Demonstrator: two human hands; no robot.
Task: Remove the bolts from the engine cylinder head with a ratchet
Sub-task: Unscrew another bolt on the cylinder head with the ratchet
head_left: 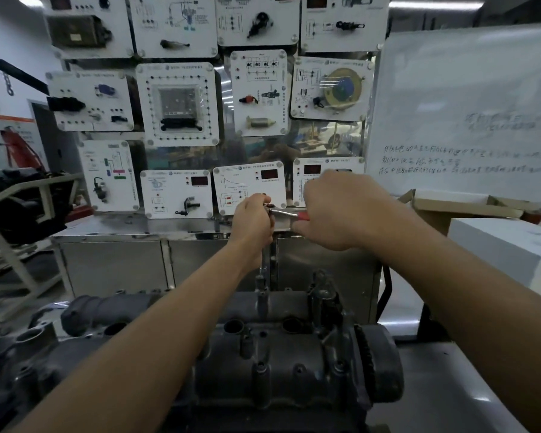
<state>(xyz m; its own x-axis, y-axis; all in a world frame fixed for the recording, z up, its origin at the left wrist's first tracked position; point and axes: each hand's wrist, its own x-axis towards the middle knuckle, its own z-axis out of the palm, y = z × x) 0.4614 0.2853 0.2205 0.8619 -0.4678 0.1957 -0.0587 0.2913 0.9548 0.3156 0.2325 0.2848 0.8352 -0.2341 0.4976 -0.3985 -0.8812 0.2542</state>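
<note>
The left hand [253, 221] is curling round the head of the ratchet [283, 212] and the top of the extension bar [264, 264]. Its fingers are wrapping closed on them, steadying the drive from above. At its 3 o'clock, the right hand [341, 214] is gripping the red end of the handle in a closed fist. The ratchet is lying roughly level between the two, with its handle pointing to 3 o'clock. Below the left hand, the extension bar is dropping toward 6 o'clock into a socket [260, 296]. The socket is sitting on the far edge of the cylinder head [294, 379], and it is hiding the bolt.

To do this step well, the left hand should be pressing straight down so the bar is standing upright and the socket is seating fully. The right hand should be sweeping the handle in a flat arc. Letting the bar tilt is probably the likeliest way of slipping off or rounding the bolt.
</note>
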